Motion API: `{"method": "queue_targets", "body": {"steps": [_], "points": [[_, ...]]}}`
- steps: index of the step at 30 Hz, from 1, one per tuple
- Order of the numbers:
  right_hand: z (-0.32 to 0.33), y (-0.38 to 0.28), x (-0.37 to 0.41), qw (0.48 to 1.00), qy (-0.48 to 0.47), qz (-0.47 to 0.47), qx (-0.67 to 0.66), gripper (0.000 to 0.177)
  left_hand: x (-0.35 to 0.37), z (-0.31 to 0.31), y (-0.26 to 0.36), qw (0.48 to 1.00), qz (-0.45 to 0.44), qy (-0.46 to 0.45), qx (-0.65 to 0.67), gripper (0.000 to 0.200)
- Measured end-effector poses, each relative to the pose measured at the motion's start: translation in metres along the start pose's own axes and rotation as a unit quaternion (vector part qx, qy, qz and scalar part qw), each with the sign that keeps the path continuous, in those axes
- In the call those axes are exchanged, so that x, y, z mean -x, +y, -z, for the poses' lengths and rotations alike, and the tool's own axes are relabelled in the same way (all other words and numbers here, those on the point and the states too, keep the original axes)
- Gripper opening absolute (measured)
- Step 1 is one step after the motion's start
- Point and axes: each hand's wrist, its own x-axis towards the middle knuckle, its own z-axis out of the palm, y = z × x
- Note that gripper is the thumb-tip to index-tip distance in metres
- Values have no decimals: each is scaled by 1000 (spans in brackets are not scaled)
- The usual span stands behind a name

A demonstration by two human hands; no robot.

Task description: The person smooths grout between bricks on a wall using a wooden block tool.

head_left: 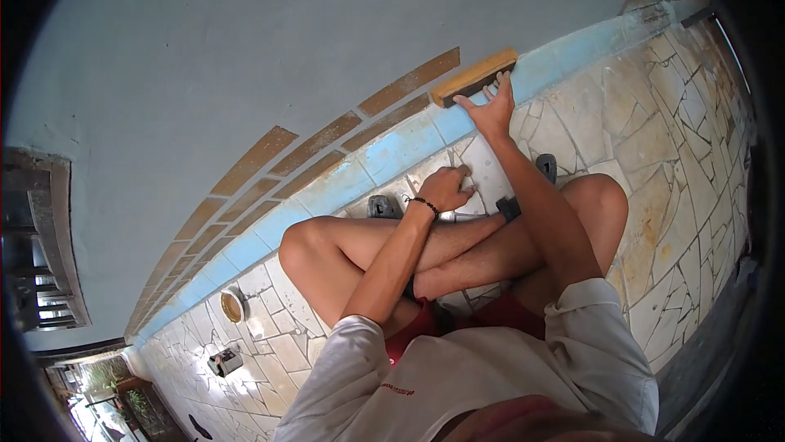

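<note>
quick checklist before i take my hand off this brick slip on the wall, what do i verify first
1. Right hand on the brick slip: ok, spread fingertips touch its lower edge.
2. Slip follows the upper row of slips: ok, it continues that line with a small gap.
3. Slip flat against the wall: cannot tell, its dark underside shows.
4. Left hand braced: ok, it rests on the stone floor in front of the crossed legs.
5. Bowl close by: not ok, it sits past the left knee, away from both hands.
</note>
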Motion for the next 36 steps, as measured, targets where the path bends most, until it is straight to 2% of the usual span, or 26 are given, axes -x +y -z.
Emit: {"method": "queue_targets", "body": {"steps": [8,11,14,21,30,36], "points": [[-11,-2,-3,999,36,4,8,125,-5,5,5,1000,6,-16,-7,49],[-11,6,-4,1000,15,0,-5,136,-5,4,3,1000,1,-13,-8,50],[-4,-5,-3,999,-15,-33,-6,136,0,3,0,1000,11,-18,-20,51],[-6,-4,2,1000,-10,-7,13,138,2,0,-3,1000,1,-9,-20,53],[-13,-10,1,999,4,-47,-23,142,-4,1,-1,1000,-9,-2,-7,50],[-10,-5,-1,999,-4,-27,-22,142,-2,-5,-8,1000,-22,17,-8,50]]}}
